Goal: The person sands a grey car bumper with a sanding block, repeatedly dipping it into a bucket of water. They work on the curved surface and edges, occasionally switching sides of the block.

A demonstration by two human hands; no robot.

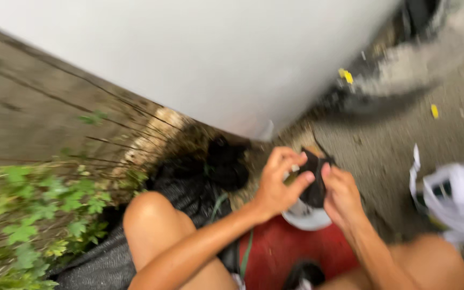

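Both my hands meet in the middle of the blurred head view, above my bare knees. My left hand [278, 184] and my right hand [338, 194] each pinch a small black floppy object [313, 177], perhaps a piece of fabric or a pouch, held between them. Just beneath it sits a white round container [306, 218] resting on a red object [285, 249]. The black object's exact kind is too blurred to tell.
A large white curved surface [205, 53] fills the top. Black mesh fabric [189, 188] lies by my left knee, green leafy plants [33, 209] at the left. A white plastic bag [460, 201] lies on the gravel ground [393, 139] at the right.
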